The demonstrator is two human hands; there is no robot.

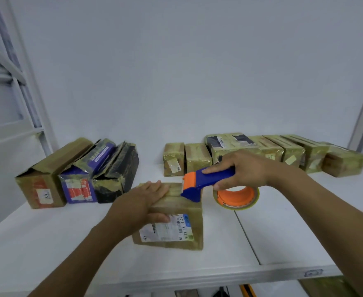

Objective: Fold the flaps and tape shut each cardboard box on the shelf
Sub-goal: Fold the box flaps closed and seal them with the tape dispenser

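Taping is judged in hand: the cardboard box [189,207], near the shelf [47,243] front, is held down by the left hand [140,202], fingers [155,187] flat together. The tape dispenser [206,181], mouth on the box top, is gripped in the right hand [249,168]; a steady pull across is called for next.

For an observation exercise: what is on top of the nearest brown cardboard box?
The left hand lies flat on the box, thumb on its labelled front. The blue-and-orange tape dispenser, gripped by the right hand, touches its top. The seam under the hand is hidden.
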